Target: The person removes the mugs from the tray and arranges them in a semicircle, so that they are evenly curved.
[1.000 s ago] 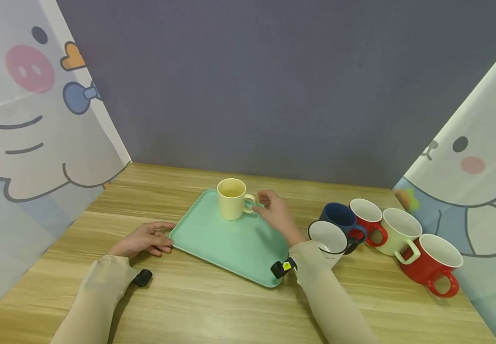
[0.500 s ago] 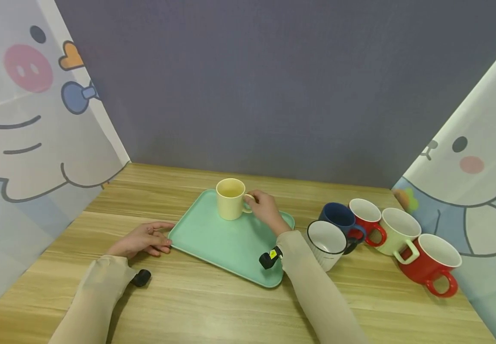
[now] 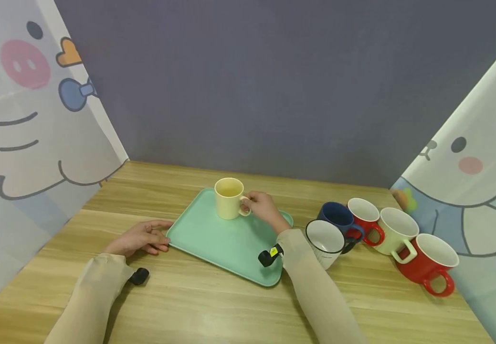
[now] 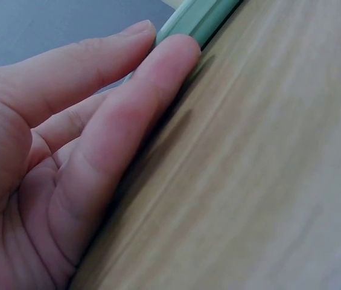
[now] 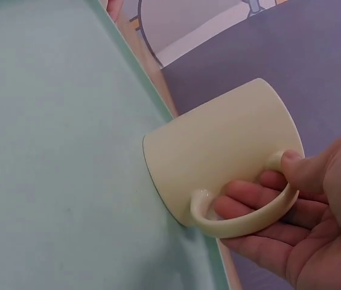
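On the mint-green tray point(image 3: 226, 248), near its far edge, a pale yellow mug point(image 3: 229, 200) stands upright with its handle to the right. My right hand point(image 3: 261, 208) holds that mug by the handle; in the right wrist view, fingers pass through the handle point(image 5: 248, 225) and the thumb presses its upper end. My left hand point(image 3: 140, 237) lies on the table at the tray's left corner. Its fingertips touch or nearly touch the tray's rim point(image 4: 200, 21) in the left wrist view, loosely bent and not closed round it.
Right of the tray stand a white mug with a black rim point(image 3: 325, 241), a dark blue mug point(image 3: 337, 216), a red mug point(image 3: 364, 215), a pale green mug point(image 3: 395, 229) and a larger red mug point(image 3: 428, 260). A grey panel point(image 3: 248, 91) rises behind the wooden table point(image 3: 187, 306).
My right hand has moved left to the yellow mug and taken hold of its handle. The left hand has stayed at the tray's corner. The mug remains in the same spot.
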Motion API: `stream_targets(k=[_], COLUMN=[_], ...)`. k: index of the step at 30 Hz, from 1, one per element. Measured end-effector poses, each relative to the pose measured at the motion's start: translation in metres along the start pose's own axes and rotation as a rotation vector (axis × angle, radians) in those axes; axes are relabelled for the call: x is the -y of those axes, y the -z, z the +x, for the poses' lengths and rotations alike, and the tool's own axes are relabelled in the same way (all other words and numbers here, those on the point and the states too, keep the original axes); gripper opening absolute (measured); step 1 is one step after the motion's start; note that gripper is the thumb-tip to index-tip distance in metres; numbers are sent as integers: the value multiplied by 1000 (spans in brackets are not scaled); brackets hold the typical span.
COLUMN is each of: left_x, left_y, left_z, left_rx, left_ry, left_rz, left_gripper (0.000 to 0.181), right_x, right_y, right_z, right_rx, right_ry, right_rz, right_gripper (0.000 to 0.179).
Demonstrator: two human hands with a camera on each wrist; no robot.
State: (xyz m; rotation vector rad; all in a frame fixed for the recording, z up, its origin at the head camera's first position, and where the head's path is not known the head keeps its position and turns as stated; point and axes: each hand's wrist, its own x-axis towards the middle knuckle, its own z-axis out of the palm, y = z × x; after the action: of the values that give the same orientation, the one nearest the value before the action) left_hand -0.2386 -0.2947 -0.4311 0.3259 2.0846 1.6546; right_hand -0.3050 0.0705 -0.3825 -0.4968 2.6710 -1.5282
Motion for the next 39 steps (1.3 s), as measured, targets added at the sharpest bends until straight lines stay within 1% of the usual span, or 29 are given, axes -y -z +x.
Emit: stream_targets(k=[5, 9, 12, 17, 23, 30, 39], left_x=[3, 6, 7, 4, 2, 2, 1], left_y=[-3, -5, -4, -2, 1, 0, 0], left_z=[-4, -6, -6, -5, -5, -2, -1], left_rx=[6, 12, 9, 10, 6, 5, 6], left_ry=[6, 3, 2, -2, -5, 0, -3], left_rz=[-10, -16, -20, -23, -27, -24, -17], left_gripper=[73, 72, 71, 73, 74, 74, 74], right_x=[2, 2, 2, 6, 17, 23, 37], right_y=[-3, -8, -10, -9, -3, 5, 25], right_z=[-4, -6, -8, -10, -12, -19, -29], right_rx=[-5, -9, -24, -58, -78, -101, -111], right_ry=[6, -3, -8, -12, -11, 4, 23], right_rz=[-30, -8, 12, -17, 11, 47, 62], right_gripper=[18, 18, 18, 19, 21, 18, 18])
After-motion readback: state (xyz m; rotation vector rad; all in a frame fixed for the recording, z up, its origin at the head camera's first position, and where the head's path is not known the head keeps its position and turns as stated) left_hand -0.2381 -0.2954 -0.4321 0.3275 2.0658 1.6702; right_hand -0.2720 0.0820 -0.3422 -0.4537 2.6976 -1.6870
